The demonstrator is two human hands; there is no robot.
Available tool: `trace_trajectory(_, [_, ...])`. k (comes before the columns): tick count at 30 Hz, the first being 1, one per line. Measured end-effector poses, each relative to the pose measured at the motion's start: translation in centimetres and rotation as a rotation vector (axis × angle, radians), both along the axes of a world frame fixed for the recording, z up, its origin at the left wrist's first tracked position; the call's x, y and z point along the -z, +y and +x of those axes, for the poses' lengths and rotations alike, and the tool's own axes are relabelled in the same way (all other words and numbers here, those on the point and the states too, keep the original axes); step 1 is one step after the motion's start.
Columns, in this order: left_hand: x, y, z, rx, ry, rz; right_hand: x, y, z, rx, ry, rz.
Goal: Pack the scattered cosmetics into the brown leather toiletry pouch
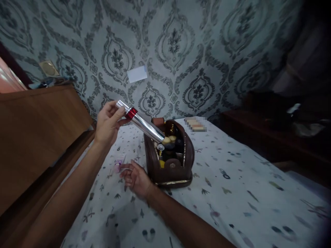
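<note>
My left hand (110, 120) is closed around one end of a silver cylinder with a red band (146, 125), a kind I cannot make out. The cylinder slants down to the right, its lower end over the open brown toiletry bag (168, 177). Inside the bag are several bottles and containers, some with gold or yellow parts, partly hidden. In front and to the left of the bag, my right hand (137, 179) is open with its fingers loosely bent. Its index finger reaches toward a small pink and purple item (118, 165) on the patterned sheet; whether they touch is unclear.
The patterned white sheet (219, 206) covers the surface under the bag. A blurred-out flat item (196, 124) lies behind the bag to the right. A wooden panel (38, 137) borders the left side. Patterned wallpaper (176, 44) covers the wall behind; dark furniture (248, 134) stands at right.
</note>
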State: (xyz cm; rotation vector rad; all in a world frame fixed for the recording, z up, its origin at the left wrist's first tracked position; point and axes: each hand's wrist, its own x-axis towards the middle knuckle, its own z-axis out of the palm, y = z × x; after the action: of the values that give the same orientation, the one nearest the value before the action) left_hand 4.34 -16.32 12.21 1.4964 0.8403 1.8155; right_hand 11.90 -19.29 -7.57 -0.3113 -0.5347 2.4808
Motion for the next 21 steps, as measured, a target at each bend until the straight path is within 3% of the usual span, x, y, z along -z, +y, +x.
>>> trace_trajectory(12, [1.3,-2.4,3.5,-0.172,0.271,0.185,0.3,0.1,-0.4,0.015,-0.054,-0.014])
trace_trajectory(21, [2.6,-1.2,4.1,-0.163,0.469,0.179,0.4,0.4,-0.7,0.002,-0.085,-0.019])
